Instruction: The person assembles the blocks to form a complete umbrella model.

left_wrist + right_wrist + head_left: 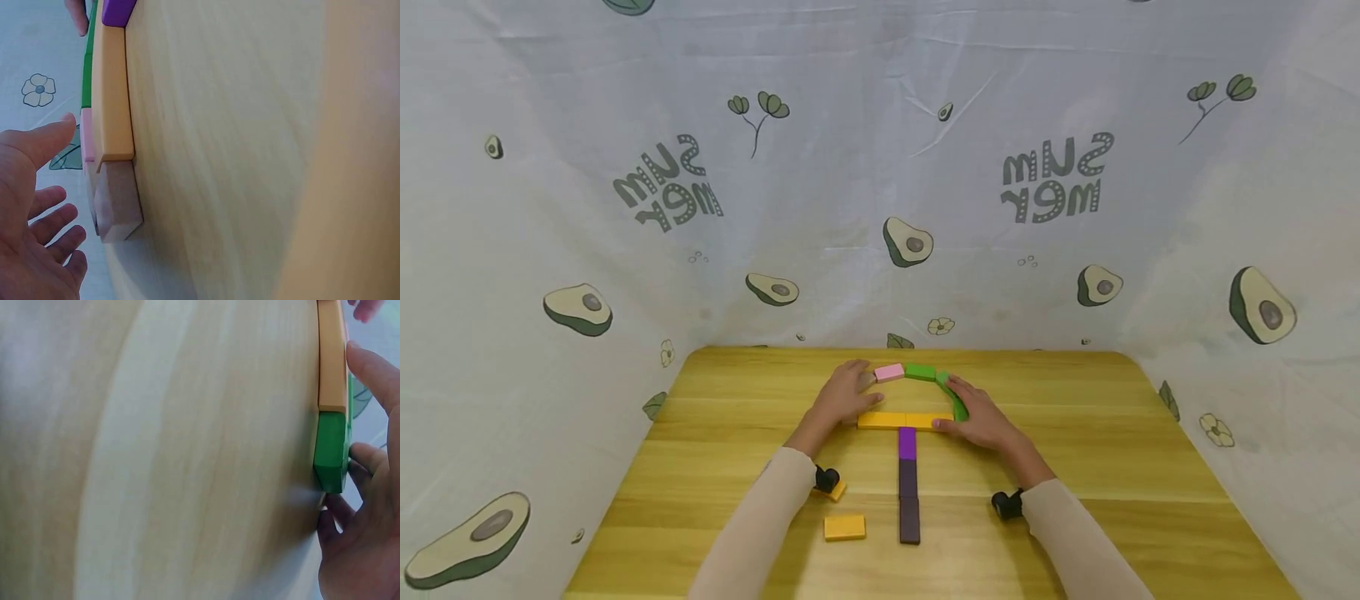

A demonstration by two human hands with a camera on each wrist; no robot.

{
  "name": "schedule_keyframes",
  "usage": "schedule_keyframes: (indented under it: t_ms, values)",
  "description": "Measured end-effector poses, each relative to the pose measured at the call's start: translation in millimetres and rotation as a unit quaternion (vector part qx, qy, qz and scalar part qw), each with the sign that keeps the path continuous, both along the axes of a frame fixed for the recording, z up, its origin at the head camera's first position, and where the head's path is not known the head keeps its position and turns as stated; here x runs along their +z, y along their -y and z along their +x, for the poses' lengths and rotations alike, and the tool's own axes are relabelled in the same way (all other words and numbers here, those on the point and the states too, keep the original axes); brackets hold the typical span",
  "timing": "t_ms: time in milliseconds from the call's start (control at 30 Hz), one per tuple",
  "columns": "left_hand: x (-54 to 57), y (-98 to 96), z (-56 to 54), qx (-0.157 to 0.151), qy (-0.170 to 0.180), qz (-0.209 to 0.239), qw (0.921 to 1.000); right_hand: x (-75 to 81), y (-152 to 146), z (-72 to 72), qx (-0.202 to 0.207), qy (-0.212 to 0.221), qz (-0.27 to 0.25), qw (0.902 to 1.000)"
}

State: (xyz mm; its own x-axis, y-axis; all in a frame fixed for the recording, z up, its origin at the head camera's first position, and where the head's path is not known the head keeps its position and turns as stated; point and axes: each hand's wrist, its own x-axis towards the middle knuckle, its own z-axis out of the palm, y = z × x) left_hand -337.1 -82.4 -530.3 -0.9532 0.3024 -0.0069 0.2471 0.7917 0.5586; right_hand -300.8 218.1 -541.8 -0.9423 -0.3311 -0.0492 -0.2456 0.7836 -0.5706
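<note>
Rectangular blocks lie flat on the table in a joined outline. Two yellow blocks [882, 421] form its straight bar. Behind them a pink block [890, 372] and green blocks [920, 372] curve in an arch. A purple block [907, 443] and two dark blocks [908, 479] run from the bar towards me. My left hand [844, 394] is spread at the arch's left end, beside greyish-brown blocks [119, 200], its thumb apart from the bar in the left wrist view. My right hand [985, 417] rests its fingers along the green blocks on the right, thumb at the right yellow block.
Nearer to me, left of the dark blocks, lies a loose yellow block [845, 527]. Another yellow block [837, 491] is partly hidden under the left wrist camera. A white cloth [850, 183] printed with avocados hangs behind and beside the wooden table [1045, 550].
</note>
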Motion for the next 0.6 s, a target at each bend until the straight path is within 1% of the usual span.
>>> schedule_keyframes:
  t_ms: [133, 267, 400, 533, 600]
  values:
    - [2.8, 6.3, 6.2, 0.013, 0.001, 0.012, 0.9998, 0.8, -2, -0.8, -0.005, 0.004, -0.010, 0.9999]
    - [8.0, 12.1, 17.4, 0.019, -0.005, 0.027, 0.9994, 1.4, -5, 2.5, -0.006, 0.002, -0.015, 0.9999]
    - [13.9, 17.6, 31.9, 0.005, -0.025, 0.028, 0.9993, 3.4, -10, 11.9, 0.000, -0.023, -0.003, 0.9997]
    - [18.3, 22.9, 46.6, -0.008, -0.041, 0.027, 0.9988, 8.4, -11, 24.9, 0.014, -0.057, 0.002, 0.9983]
    - [20.2, 25.3, 54.6, -0.011, -0.044, 0.025, 0.9986, 11.8, -10, 32.7, 0.024, -0.065, 0.000, 0.9976]
